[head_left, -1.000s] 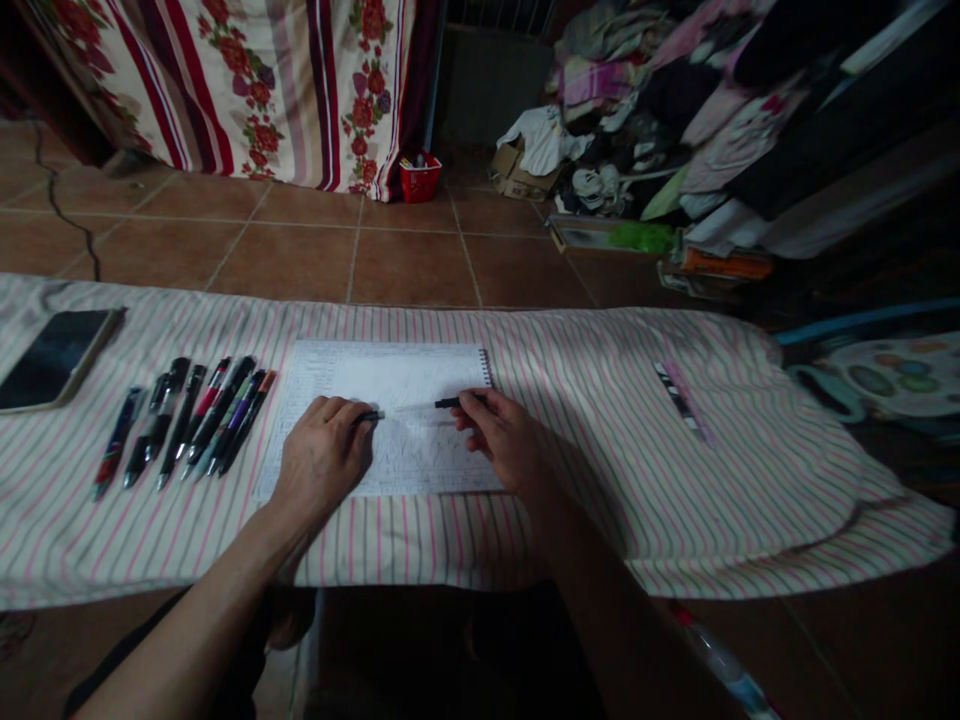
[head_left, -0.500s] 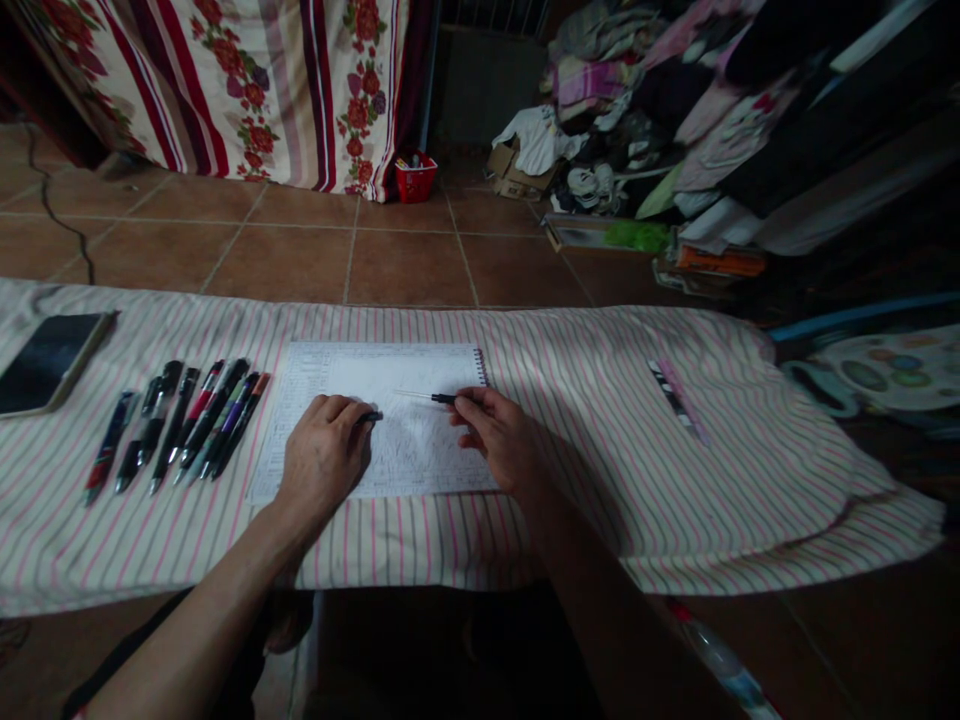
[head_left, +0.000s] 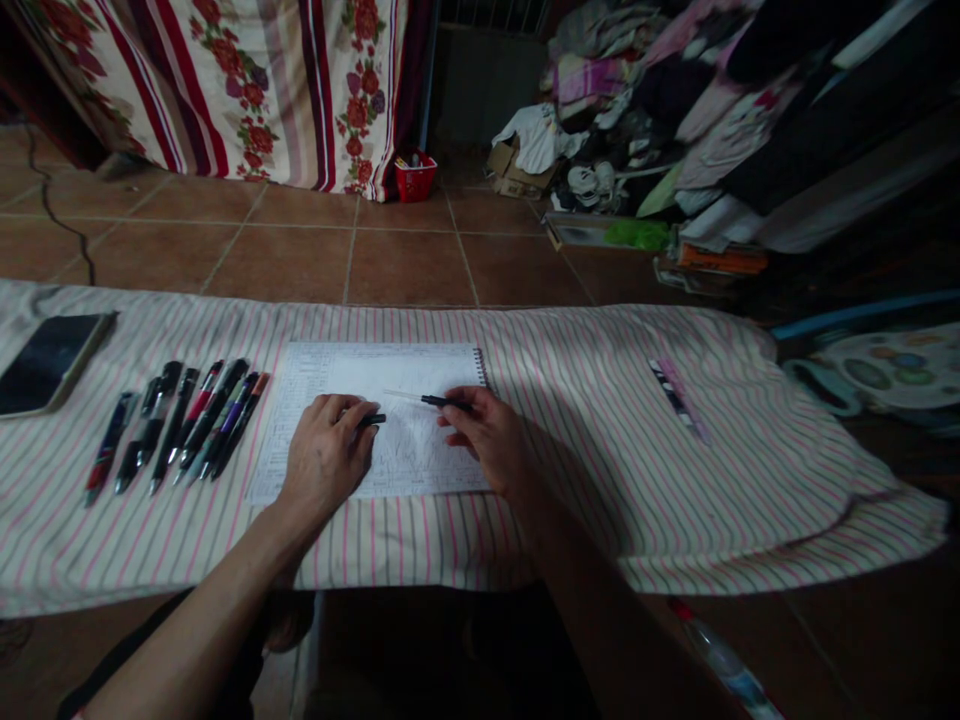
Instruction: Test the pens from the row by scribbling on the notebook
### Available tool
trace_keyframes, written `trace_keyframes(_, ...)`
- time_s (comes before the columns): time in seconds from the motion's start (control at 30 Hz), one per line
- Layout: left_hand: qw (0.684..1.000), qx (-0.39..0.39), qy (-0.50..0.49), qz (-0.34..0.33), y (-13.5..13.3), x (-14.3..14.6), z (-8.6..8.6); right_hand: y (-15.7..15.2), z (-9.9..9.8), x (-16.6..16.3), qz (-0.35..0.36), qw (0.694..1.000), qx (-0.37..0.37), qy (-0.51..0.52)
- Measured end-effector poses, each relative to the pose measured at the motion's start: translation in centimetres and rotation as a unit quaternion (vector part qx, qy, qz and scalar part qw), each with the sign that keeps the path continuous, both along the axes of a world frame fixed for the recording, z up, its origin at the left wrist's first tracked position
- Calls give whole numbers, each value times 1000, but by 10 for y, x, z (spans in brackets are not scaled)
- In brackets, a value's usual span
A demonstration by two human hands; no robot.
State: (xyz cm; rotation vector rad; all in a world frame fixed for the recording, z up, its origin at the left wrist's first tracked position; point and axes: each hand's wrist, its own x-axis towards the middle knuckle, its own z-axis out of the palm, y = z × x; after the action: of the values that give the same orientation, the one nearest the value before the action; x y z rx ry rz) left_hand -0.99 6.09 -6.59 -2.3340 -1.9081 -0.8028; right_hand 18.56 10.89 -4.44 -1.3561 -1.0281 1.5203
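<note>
Okay so a slim black pen (head_left: 442, 401) with a long clear tip is pinched in the right hand (head_left: 487, 440), fingers closed around it, just over a spiral notepad (head_left: 360, 370) covered in fine print. The left hand (head_left: 326, 460) rests on the pad too, gripping a short black piece (head_left: 371, 420) that's too small to make out, its end pointing toward the pen. The pad sits about mid-way along a pink-striped cloth (head_left: 600, 530). Just left of it there's a row of pens (head_left: 180, 425), then a phone (head_left: 49, 362) near the cloth's end. Beyond the cloth: tiled floor (head_left: 405, 265), a little red basket (head_left: 415, 178) and a heap of clothes (head_left: 630, 110).
</note>
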Motion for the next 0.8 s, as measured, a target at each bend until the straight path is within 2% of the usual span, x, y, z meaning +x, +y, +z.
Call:
trace_keyframes(0.3, 1000, 1, -18, -2, -4, -8, 3, -1, 3, -3, 27, 998, 31, -47)
trace_keyframes(0.47, 1000, 2, -29, 11, -3, -11, 1, -1, -1, -7, 33, 998, 41, -33)
trace_keyframes(0.8, 1000, 5, 4, -2, -4, -14, 1, 0, -5, -13, 20, 998, 56, -11)
